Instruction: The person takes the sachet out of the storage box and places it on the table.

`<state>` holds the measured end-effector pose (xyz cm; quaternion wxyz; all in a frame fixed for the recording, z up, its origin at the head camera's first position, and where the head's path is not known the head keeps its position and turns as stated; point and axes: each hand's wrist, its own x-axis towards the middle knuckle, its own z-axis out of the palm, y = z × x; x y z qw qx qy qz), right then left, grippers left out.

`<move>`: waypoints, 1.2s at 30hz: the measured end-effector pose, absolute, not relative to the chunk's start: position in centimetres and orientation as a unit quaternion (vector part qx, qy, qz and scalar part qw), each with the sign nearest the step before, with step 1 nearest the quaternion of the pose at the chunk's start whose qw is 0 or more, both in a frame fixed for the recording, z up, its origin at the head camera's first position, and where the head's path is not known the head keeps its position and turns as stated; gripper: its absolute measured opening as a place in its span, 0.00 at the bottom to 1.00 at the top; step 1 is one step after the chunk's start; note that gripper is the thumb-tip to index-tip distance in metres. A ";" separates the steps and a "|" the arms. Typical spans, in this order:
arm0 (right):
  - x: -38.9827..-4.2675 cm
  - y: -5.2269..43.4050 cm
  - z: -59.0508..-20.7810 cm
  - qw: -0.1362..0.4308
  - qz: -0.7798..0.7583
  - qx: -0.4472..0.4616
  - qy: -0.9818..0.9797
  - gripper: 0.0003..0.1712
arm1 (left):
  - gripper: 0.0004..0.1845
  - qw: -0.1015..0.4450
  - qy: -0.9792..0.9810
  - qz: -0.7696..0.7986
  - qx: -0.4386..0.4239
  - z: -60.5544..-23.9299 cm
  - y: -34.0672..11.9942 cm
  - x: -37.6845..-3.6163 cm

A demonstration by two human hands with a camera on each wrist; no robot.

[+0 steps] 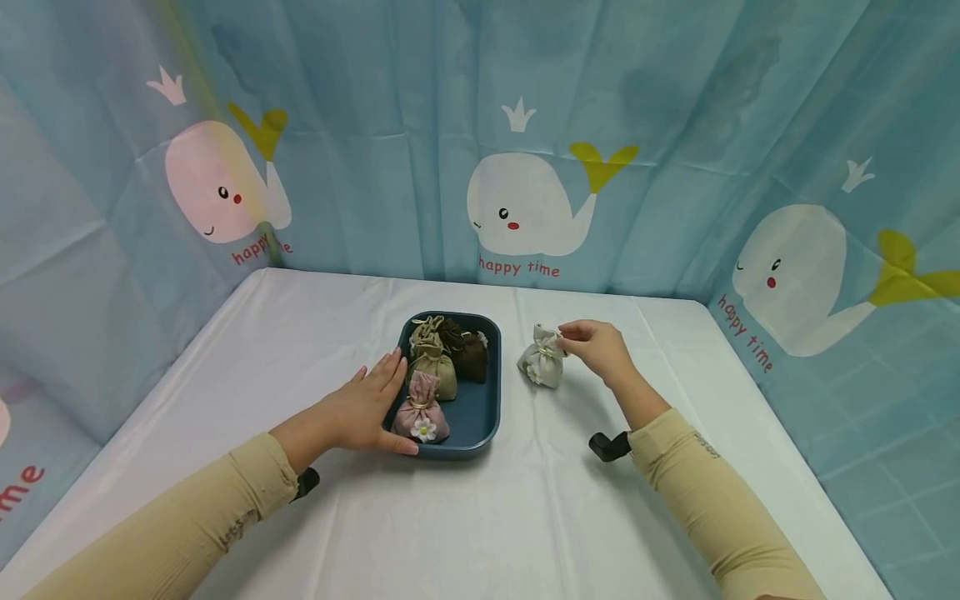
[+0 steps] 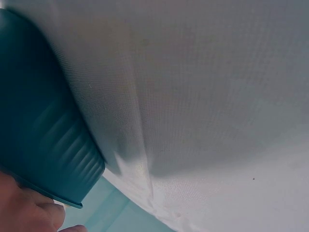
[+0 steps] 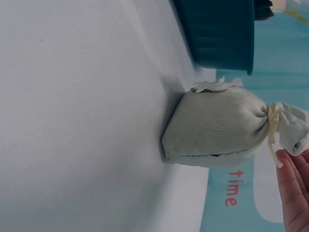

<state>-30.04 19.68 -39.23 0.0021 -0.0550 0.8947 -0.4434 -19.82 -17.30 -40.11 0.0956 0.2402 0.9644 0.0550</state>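
Note:
A dark blue tray (image 1: 480, 417) sits mid-table and holds several small cloth sachets: an olive one (image 1: 433, 367), a brown one (image 1: 468, 350) and a pink one with a white flower (image 1: 422, 412). My left hand (image 1: 390, 400) lies with straight fingers against the tray's left rim, thumb at its near corner. The left wrist view shows the tray wall (image 2: 38, 121) and a fingertip of the left hand (image 2: 29, 212). To the right of the tray, a pale grey sachet (image 1: 542, 360) stands on the cloth. My right hand (image 1: 566, 337) pinches its tied top. In the right wrist view, the sachet (image 3: 217, 130) is seen close up with the right hand (image 3: 295, 193) at its ruffle.
A white cloth (image 1: 480, 517) covers the table. Blue curtains with whale prints (image 1: 525, 208) close in the left, back and right sides. Black wrist camera mounts (image 1: 609, 446) sit on both forearms. The table's right edge (image 1: 757, 392) runs close to the curtain.

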 end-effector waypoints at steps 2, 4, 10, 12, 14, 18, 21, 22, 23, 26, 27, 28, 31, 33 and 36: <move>-30.0 19.8 -39.2 -0.003 -0.446 -0.059 0.893 0.18 | 0.70 0.097 0.964 0.056 0.240 -40.1 -17.3 -19.8; -30.0 19.9 -39.1 -0.009 -0.447 -0.063 0.892 0.18 | 0.70 0.097 0.964 0.054 0.241 -40.2 -17.3 -19.9; -29.9 20.1 -38.7 -0.021 -0.464 -0.079 0.882 0.16 | 0.70 0.095 0.965 0.053 0.239 -40.4 -17.4 -20.0; -29.9 20.1 -38.5 -0.025 -0.472 -0.084 0.877 0.15 | 0.70 0.099 0.965 0.053 0.237 -40.4 -17.4 -20.0; -29.8 19.9 -38.2 -0.027 -0.476 -0.089 0.875 0.15 | 0.70 0.099 0.965 0.056 0.236 -40.5 -17.4 -20.0; -29.5 19.4 -37.5 -0.032 -0.479 -0.100 0.872 0.15 | 0.70 0.096 0.965 0.057 0.236 -40.5 -17.5 -20.1; -29.2 18.7 -36.9 -0.032 -0.482 -0.108 0.869 0.15 | 0.70 0.094 0.965 0.054 0.237 -40.6 -17.5 -20.1; -29.2 18.4 -36.7 -0.031 -0.483 -0.114 0.868 0.16 | 0.70 0.095 0.966 0.052 0.236 -40.6 -17.5 -20.2; -29.1 18.2 -36.6 -0.030 -0.484 -0.118 0.867 0.16 | 0.70 0.096 0.966 0.052 0.235 -40.5 -17.5 -20.2; -28.9 17.2 -36.1 -0.023 -0.492 -0.130 0.861 0.15 | 0.70 0.094 0.966 0.052 0.236 -40.5 -17.5 -20.2; -28.9 16.8 -36.0 -0.020 -0.493 -0.136 0.859 0.15 | 0.70 0.095 0.966 0.052 0.236 -40.4 -17.5 -20.2; -28.8 16.5 -35.9 -0.015 -0.494 -0.140 0.858 0.15 | 0.71 0.094 0.966 0.053 0.236 -40.4 -17.5 -20.1; -28.6 15.3 -35.6 0.002 -0.498 -0.146 0.855 0.14 | 0.70 0.092 0.965 0.056 0.239 -40.3 -17.4 -20.1; -28.5 14.5 -35.5 0.014 -0.497 -0.152 0.854 0.14 | 0.70 0.094 0.965 0.054 0.238 -40.3 -17.4 -20.0; -28.3 13.5 -35.4 0.026 -0.494 -0.167 0.853 0.14 | 0.70 0.092 0.965 0.055 0.240 -40.4 -17.4 -20.0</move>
